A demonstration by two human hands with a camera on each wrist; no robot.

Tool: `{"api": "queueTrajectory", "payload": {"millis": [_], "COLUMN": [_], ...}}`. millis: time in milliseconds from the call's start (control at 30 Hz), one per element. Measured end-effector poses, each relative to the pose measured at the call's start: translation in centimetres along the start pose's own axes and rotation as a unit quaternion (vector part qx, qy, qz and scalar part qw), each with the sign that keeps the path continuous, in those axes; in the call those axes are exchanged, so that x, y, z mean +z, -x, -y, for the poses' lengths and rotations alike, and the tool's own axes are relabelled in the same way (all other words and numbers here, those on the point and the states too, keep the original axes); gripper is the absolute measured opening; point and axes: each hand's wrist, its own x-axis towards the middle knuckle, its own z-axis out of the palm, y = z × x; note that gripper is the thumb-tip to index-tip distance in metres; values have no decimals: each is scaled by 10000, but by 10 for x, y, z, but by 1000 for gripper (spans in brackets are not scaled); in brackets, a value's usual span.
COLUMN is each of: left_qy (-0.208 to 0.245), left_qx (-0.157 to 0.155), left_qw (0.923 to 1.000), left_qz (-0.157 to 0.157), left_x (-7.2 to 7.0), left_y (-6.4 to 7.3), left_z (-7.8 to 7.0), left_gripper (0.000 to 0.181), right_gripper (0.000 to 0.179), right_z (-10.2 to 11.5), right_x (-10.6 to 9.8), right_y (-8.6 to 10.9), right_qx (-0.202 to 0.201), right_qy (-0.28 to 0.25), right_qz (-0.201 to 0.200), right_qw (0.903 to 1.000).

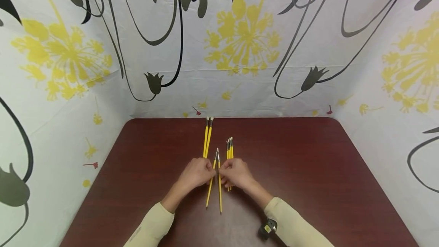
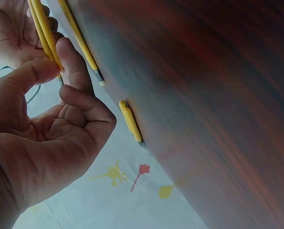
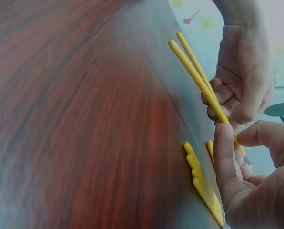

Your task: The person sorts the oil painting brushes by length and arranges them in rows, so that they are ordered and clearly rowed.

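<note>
Close together at the table's middle, my left hand [image 1: 197, 172] and right hand [image 1: 237, 172] each pinch a thin yellow paintbrush. The left paintbrush [image 1: 209, 193] slants, while the right paintbrush [image 1: 220, 197] stands nearly straight in the head view; their bristle ends meet at the top. In the right wrist view, thumb and index of the right hand [image 3: 256, 176] grip one brush near its dark end. Several paintbrushes [image 1: 230, 149] lie side by side, partly covered by the right hand. Beyond the left hand lie two longer paintbrushes [image 1: 207, 138], their lower ends hidden.
A dark red-brown table [image 1: 291, 163] carries everything. White cloth [image 1: 240, 90] with yellow and grey flower prints surrounds its back and sides. A small black device [image 1: 267, 228] sits at the right wrist.
</note>
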Motion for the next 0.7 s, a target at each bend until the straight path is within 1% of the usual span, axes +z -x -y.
{"api": "queueTrajectory", "payload": {"millis": [167,333,433,567,700], "left_qy": [-120,-68,-87,-132,-179], "left_qx": [-119,-265,-343,-360,-389], "left_qw": [9998,9996,9993,9992,9991], "left_qz": [-100,-110,-90,-66,-61], "left_x": [-3,-7,-8,-11,-15], "left_y": [7,13,16,19,23], "left_z": [6,12,16,19,22], "left_gripper": [16,18,20,21,19], "right_gripper": [12,12,12,13,15], "right_z": [3,5,6,6,7], "right_x": [9,17,22,28,33], "right_y": [1,1,1,0,-2], "right_qx": [-67,-84,-28,29,-19], "right_qy": [-41,31,215,545,703], "right_qz": [97,142,125,71,130], "right_qw": [9999,9999,9997,9985,9974]}}
